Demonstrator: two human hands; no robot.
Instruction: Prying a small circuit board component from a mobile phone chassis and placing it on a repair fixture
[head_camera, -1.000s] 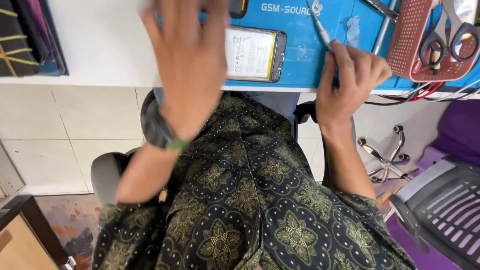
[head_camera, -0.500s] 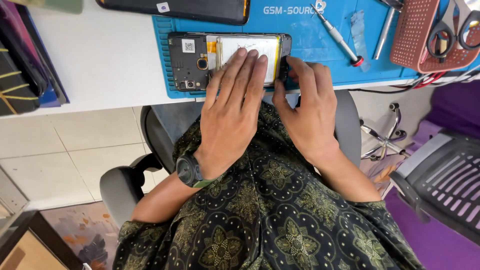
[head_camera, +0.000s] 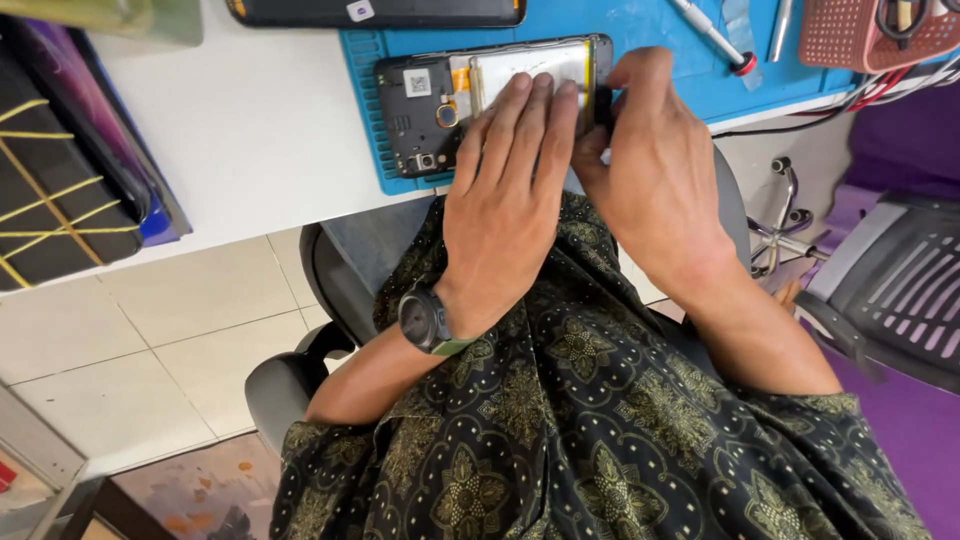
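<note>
Opened phone (head_camera: 450, 100) lies back-up on the blue mat (head_camera: 365, 120) at the white desk's (head_camera: 250, 130) near edge. Back cover off: dark board with camera at left, pale battery at centre under an orange flex strip. My left hand (head_camera: 505, 190) rests flat, fingers straight, on the battery. My right hand (head_camera: 655, 170) pinches the phone's right end. A screwdriver (head_camera: 715, 40) lies beyond.

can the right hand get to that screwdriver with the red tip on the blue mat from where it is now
Probably yes: the right hand rests at the opened phone's end, and the screwdriver lies just beyond on bare blue mat.
</note>
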